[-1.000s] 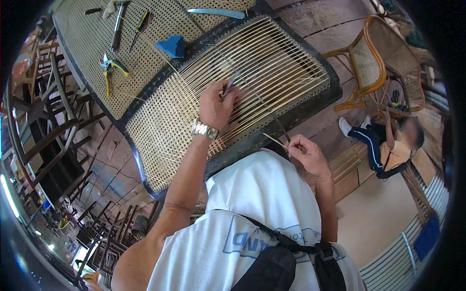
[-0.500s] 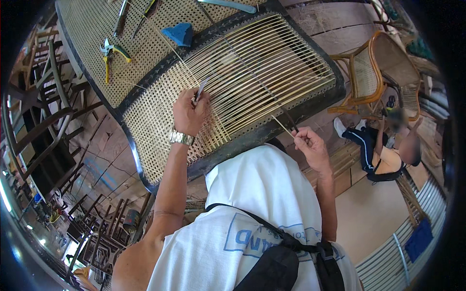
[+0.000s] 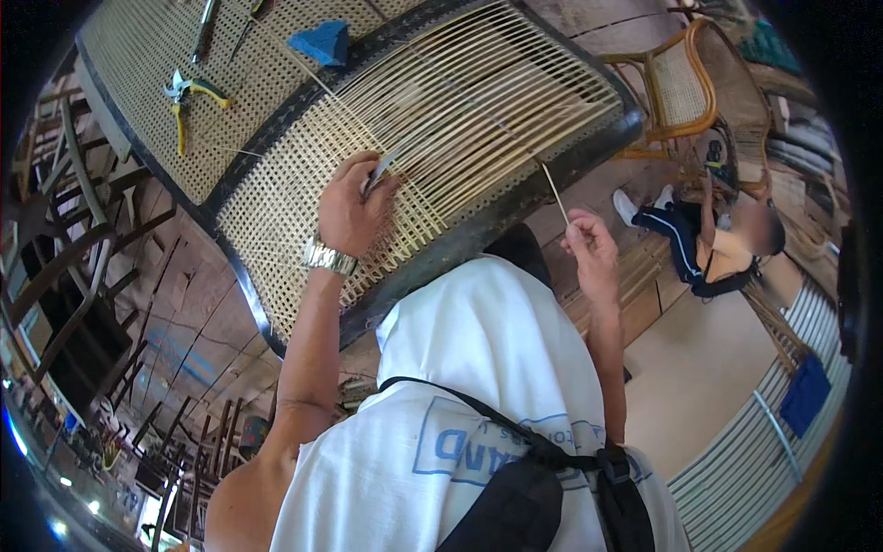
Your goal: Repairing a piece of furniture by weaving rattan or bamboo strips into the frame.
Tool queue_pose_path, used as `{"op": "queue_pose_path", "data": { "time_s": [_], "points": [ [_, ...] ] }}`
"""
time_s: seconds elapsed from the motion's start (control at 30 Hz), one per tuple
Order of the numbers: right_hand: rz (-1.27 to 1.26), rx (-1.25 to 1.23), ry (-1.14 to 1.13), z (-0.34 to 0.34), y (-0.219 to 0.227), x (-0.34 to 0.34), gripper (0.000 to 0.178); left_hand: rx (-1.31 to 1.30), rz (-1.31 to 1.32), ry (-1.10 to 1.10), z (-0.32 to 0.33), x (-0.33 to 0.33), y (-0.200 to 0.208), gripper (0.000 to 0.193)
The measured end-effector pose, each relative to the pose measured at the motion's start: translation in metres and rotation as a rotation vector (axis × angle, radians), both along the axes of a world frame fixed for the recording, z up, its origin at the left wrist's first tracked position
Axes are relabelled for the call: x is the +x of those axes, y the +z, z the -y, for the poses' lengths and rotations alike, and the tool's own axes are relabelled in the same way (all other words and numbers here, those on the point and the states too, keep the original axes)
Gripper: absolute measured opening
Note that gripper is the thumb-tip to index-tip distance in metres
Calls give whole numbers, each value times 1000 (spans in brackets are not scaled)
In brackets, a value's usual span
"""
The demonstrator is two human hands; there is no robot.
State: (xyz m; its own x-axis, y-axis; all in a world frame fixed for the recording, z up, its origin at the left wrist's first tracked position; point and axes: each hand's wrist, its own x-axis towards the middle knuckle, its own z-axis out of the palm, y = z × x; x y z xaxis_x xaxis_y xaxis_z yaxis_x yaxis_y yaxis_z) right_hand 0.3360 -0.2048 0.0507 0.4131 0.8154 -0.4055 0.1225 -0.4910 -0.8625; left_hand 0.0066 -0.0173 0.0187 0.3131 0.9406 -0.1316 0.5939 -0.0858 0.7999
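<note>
A cane panel in a black frame (image 3: pixel 460 235) lies in front of me. Its left part is a close open-hole weave (image 3: pixel 303 193); to the right, parallel cane strands (image 3: pixel 515 92) run over an opening. A narrow dark strip (image 3: pixel 487 115) crosses these strands. My left hand (image 3: pixel 352 202), wearing a metal watch, rests on the woven edge and is closed round a thin metal blade (image 3: pixel 381 170); its grip end is hidden. Beyond the frame's near right edge, my right hand (image 3: pixel 591 247) pinches the end of a pale cane strand (image 3: pixel 556 193) that reaches back to the frame.
On the cane surface beyond lie pruning shears (image 3: pixel 189 97) with yellow handles, a blue block (image 3: pixel 320 42) and slim tools (image 3: pixel 204 32). A rattan chair (image 3: pixel 685 83) and a seated person (image 3: pixel 717 244) are at right. Dark chair frames (image 3: pixel 83 212) crowd the left.
My right hand has moved away from the frame edge, with more cane strand showing. The dark strip's end no longer lies beside its fingers. My left hand stays at the weave.
</note>
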Motion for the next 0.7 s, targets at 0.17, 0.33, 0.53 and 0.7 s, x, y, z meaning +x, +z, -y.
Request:
{"op": "queue_pose_path", "data": {
  "time_s": [0.17, 0.33, 0.53, 0.7],
  "points": [
    [32, -120, -3, 21, -4, -11, 12, 118, -31, -24, 36, -18, 4, 29],
    [5, -138, 43, 37, 3, -16, 14, 135, -29, 3, 77, -18, 22, 29],
    [-56, -113, 14, 86, -7, -22, 15, 139, -11, 80, 112, -12, 35, 25],
    [-77, -82, -14, 116, -8, -36, 16, 191, -78, 61, 121, -10, 44, 24]
  ]
}}
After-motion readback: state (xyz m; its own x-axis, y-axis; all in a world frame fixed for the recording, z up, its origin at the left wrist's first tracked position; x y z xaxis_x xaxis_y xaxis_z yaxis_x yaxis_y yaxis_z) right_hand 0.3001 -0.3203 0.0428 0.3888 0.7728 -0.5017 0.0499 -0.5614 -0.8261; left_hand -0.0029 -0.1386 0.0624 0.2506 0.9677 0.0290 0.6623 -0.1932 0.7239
